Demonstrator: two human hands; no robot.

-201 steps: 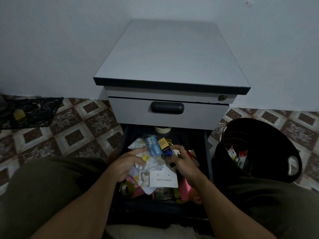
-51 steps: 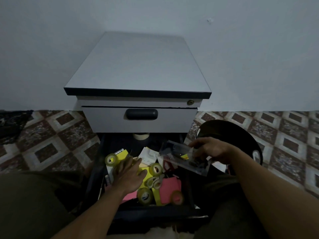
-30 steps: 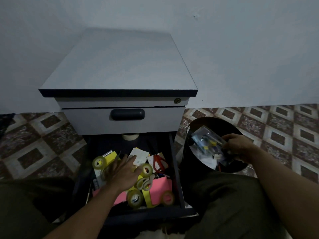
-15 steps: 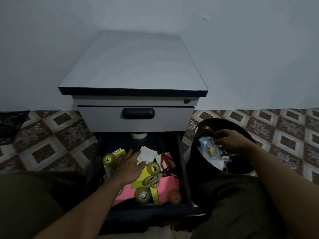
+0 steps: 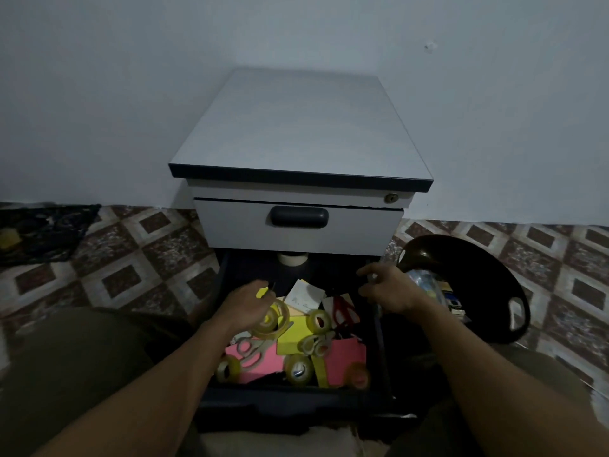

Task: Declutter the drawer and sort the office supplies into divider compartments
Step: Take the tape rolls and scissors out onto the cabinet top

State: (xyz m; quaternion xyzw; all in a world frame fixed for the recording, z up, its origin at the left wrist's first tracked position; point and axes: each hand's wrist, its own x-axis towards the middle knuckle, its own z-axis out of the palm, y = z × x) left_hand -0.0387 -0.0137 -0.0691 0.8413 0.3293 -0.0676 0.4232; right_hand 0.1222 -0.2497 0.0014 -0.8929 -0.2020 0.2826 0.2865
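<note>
Right hand [image 5: 388, 292] over drawer's [image 5: 379, 352] right edge, seemingly empty.

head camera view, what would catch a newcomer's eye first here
The bright yellow and pink paper sheets and clear tape rolls littering the open dark bottom drawer stand out in the dim room. The left hand grips one tape roll at the drawer's left, the right hand hovers empty by its right edge, beside the round black bin.

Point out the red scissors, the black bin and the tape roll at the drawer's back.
red scissors [image 5: 342, 309]: head view, red handle.
black bin [image 5: 494, 291]: head view, wall beside handle slot.
tape roll [image 5: 292, 259]: head view, its outer side.
</note>
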